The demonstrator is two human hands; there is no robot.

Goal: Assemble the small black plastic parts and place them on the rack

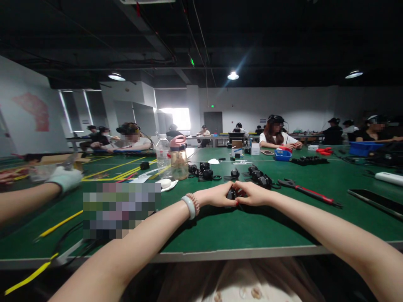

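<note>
My left hand (218, 195) and my right hand (254, 194) meet above the green table (201, 235). Between their fingertips is a small black plastic part (232, 193), mostly covered by the fingers. Both hands are closed on it; its exact kind does not show. Just beyond lie more black parts: a pair at the left (205, 172), a single part (234, 173) in the middle and a cluster (260, 176) at the right. To the right of my right hand rests a plier-like tool (310, 193) with red and black handles.
A phone (379, 202) and a white power strip (390, 178) lie at the right. Left stand a pink-lidded bottle (179, 163) and a transparent bottle (163, 157). A co-worker's gloved hand (66, 178) reaches in at far left. A blue bin (282, 155) sits farther back.
</note>
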